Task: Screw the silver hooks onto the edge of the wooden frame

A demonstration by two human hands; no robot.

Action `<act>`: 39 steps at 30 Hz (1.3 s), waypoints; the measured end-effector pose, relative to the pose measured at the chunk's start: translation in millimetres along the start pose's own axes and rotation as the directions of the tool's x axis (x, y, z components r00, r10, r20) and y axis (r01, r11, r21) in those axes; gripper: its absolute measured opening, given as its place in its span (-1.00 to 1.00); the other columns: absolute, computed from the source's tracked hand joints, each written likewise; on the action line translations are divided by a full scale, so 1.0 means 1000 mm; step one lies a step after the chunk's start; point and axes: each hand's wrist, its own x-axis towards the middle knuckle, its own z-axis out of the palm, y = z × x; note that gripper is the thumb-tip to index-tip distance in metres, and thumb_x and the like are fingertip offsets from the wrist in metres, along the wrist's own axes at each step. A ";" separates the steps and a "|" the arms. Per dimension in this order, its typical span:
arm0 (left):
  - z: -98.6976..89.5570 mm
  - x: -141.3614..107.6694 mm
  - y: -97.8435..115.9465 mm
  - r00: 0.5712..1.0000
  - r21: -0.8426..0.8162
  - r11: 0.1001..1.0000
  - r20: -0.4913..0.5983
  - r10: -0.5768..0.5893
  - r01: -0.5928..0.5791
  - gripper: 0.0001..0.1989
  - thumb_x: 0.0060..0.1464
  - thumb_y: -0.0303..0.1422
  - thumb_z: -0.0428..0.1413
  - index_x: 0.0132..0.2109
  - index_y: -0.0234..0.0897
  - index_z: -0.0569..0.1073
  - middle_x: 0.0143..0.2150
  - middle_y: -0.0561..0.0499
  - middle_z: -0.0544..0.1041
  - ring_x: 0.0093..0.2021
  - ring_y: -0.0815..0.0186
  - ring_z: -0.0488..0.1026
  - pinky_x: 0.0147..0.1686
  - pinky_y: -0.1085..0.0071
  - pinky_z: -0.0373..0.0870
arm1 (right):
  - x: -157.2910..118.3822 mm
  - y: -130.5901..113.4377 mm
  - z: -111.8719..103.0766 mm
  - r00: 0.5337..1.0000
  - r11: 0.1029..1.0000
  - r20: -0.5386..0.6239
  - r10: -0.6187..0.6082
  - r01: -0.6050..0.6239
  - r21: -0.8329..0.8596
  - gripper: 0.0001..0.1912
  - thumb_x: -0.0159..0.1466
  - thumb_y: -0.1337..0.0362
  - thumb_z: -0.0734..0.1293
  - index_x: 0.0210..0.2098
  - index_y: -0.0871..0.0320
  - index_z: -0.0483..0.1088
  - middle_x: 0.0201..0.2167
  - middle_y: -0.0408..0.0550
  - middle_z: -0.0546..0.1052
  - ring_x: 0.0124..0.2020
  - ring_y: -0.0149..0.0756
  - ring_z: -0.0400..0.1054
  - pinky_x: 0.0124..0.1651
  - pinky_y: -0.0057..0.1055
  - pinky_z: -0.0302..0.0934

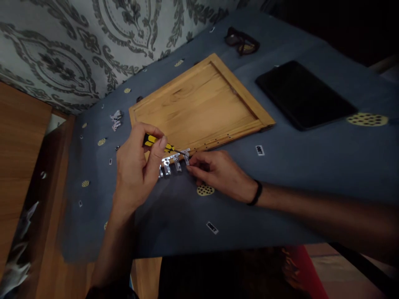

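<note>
A wooden panel [190, 99] with a raised frame lies on the blue cloth. Along its near edge sits a row of several silver metal hinges [177, 163], beside a line of small dark holes. My left hand [140, 162] is closed around a yellow and black screwdriver [151, 140], whose shaft slants down to the right and meets the rightmost hinge. The fingertips of my right hand [221, 172], with a black band at the wrist, pinch that same hinge at its right side.
Loose metal hinges [116, 119] lie left of the panel. Behind it are dark glasses [242, 41]; a black tablet [305, 94] rests to the right. A patterned wall [124, 29] borders the far side of the table [264, 220], and wooden furniture [18, 145] stands left.
</note>
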 end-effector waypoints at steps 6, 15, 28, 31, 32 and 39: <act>-0.006 0.002 -0.003 0.998 -0.008 1.000 -0.055 0.021 -0.021 -0.86 0.36 -0.23 0.03 -0.15 -0.17 0.39 -0.27 0.08 0.47 -0.39 0.41 0.45 -0.38 0.45 0.43 | -0.001 0.002 0.000 1.000 0.999 -0.006 -0.009 0.009 0.048 -0.86 0.28 0.33 0.33 -0.42 0.16 0.40 -0.62 -0.22 0.48 -0.62 -0.45 0.40 -0.48 -0.50 0.21; -0.014 0.000 -0.003 0.995 0.010 0.999 -0.093 0.036 -0.035 -0.91 0.34 -0.30 0.04 -0.17 -0.18 0.38 -0.31 0.09 0.47 -0.40 0.40 0.46 -0.36 0.44 0.41 | -0.007 0.006 0.003 0.991 0.988 -0.130 0.044 -0.024 0.154 -0.81 0.23 0.14 0.39 -0.34 0.15 0.45 -0.49 -0.13 0.55 -0.64 -0.42 0.39 -0.56 -0.46 0.28; -0.016 -0.018 -0.026 0.977 0.003 1.000 -0.213 0.016 -0.016 -0.84 0.37 -0.22 0.01 -0.17 -0.17 0.35 -0.36 0.12 0.46 -0.41 0.42 0.45 -0.41 0.46 0.35 | -0.022 -0.008 0.031 0.977 0.998 -0.210 0.024 -0.010 0.068 -0.75 0.28 0.13 0.34 -0.14 0.16 0.44 -0.47 -0.13 0.58 -0.62 -0.39 0.45 -0.53 -0.46 0.32; -0.016 -0.020 -0.027 0.974 0.009 0.999 -0.223 0.034 -0.033 -0.85 0.36 -0.24 0.02 -0.18 -0.18 0.36 -0.36 0.12 0.45 -0.42 0.43 0.43 -0.41 0.46 0.34 | -0.022 -0.006 0.032 0.973 1.000 -0.231 0.020 -0.019 0.010 -0.76 0.30 0.13 0.33 -0.16 0.16 0.45 -0.45 -0.11 0.61 -0.59 -0.38 0.48 -0.49 -0.46 0.35; -0.016 -0.021 -0.028 0.974 0.010 0.999 -0.224 0.035 -0.034 -0.86 0.36 -0.25 0.02 -0.17 -0.19 0.36 -0.36 0.12 0.45 -0.42 0.43 0.43 -0.41 0.46 0.34 | -0.022 -0.006 0.033 0.971 0.999 -0.237 0.005 -0.014 -0.036 -0.78 0.32 0.14 0.32 -0.16 0.15 0.46 -0.44 -0.10 0.62 -0.58 -0.38 0.49 -0.46 -0.45 0.36; -0.016 -0.024 -0.027 0.973 -0.012 0.999 -0.230 0.031 -0.034 -0.92 0.34 -0.31 0.04 -0.17 -0.18 0.37 -0.34 0.10 0.49 -0.40 0.40 0.44 -0.37 0.43 0.38 | -0.021 0.001 0.036 0.964 0.914 -0.216 -0.157 0.059 -0.402 -0.81 0.37 0.16 0.31 -0.16 0.10 0.51 -0.42 -0.09 0.65 -0.50 -0.31 0.52 -0.38 -0.41 0.32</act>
